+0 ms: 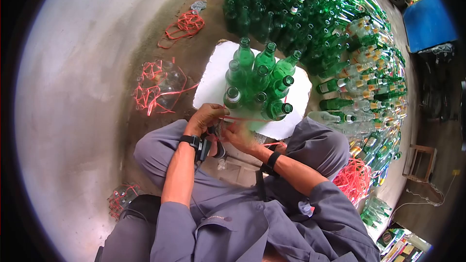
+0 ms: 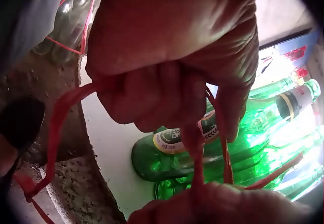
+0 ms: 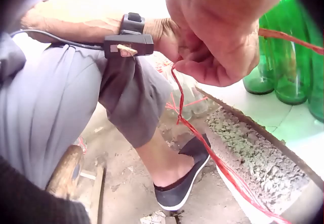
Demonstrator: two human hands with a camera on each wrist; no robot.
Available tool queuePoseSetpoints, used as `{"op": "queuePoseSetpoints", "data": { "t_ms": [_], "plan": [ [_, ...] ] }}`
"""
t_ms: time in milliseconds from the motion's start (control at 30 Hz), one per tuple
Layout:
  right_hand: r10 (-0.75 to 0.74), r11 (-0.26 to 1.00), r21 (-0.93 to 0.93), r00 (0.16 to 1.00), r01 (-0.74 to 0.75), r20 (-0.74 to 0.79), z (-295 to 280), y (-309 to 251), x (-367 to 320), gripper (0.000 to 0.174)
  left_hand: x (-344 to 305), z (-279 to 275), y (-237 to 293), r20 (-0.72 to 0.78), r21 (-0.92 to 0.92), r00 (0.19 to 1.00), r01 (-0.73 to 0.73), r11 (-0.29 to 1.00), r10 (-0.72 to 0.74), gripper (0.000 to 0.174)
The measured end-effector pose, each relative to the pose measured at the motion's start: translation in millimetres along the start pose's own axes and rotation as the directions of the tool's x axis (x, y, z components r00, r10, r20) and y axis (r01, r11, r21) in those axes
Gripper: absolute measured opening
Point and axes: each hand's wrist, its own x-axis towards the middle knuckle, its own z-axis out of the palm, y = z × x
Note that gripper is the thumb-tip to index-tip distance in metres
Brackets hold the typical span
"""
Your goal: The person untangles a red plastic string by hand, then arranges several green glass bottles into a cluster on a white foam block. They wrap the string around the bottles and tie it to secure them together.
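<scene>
Several green glass bottles (image 1: 262, 78) stand upright in a tight group on a white slab (image 1: 208, 87) in front of the person. At the group's near edge, the left hand (image 1: 209, 115) holds a red plastic strap (image 2: 59, 117) in curled fingers. Close beside it, the right hand (image 1: 240, 137) pinches the same red strap (image 3: 174, 84) between thumb and fingers. A length of strap runs along the near bottles, and a knotted tail hangs below the right hand in the right wrist view. One near bottle carries a label (image 2: 169, 142).
A large crowd of green and clear bottles (image 1: 291, 24) fills the floor beyond and to the right. At left lie a strapped bundle of clear bottles (image 1: 167, 87) and a loose red strap coil (image 1: 187, 25). A red strap heap (image 1: 353, 179) sits by the right knee.
</scene>
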Motion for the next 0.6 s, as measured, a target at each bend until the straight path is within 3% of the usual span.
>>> {"op": "queuePoseSetpoints", "data": {
  "t_ms": [200,333,433,533,600],
  "plan": [
    [-0.014,0.968,-0.246,0.995,0.039,0.103,-8.3,-30.7,-3.2,0.031,11.9,-7.9,-24.7,0.064,-0.041,0.998,-0.014,0.999,0.016,0.021],
    [-0.005,0.929,-0.364,0.986,0.065,0.165,-3.9,-15.3,1.0,0.031,4.3,-2.4,-19.5,0.076,0.03,0.996,-0.049,0.998,0.047,0.019],
    [-0.122,0.902,-0.381,0.966,0.203,0.226,-4.0,-14.6,-1.8,0.033,12.3,-5.7,-29.3,0.094,0.045,0.993,-0.069,0.997,0.065,0.015],
    [-0.093,0.867,-0.452,0.959,0.211,0.27,-5.5,-24.1,-2.5,0.03,16.5,-1.5,-28.7,-0.012,0.017,0.997,-0.077,0.997,0.077,0.014],
    [0.034,0.914,-0.394,0.95,0.096,0.309,-8.2,-34.5,-3.8,0.029,26.7,-2.5,-34.1,0.022,0.037,0.987,-0.157,0.987,0.157,0.016]
  ]
}}
